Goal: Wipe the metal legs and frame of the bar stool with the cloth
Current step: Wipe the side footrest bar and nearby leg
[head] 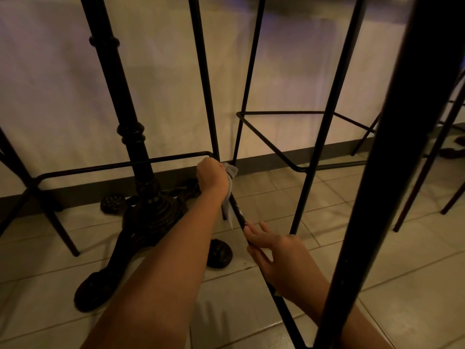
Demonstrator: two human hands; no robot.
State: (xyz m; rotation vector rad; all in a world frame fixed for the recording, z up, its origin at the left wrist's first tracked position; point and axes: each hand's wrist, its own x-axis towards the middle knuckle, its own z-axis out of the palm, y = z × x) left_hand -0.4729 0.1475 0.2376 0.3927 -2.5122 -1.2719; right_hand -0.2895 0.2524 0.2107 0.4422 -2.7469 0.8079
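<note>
The bar stool (204,79) frame is plain black metal. The cloth (231,172) against it is pale grey. Left of the stool, the table base (141,197) is black with ribbed ornament. The floor tiles (327,197) beneath are beige, the wall (63,96) behind off-white with a dark skirting (276,157).

Single head-worn wide-angle view, set low and close among the bar stool (324,122) legs, facing forward and down toward the tiled floor (289,197) and wall (163,84) base.
</note>
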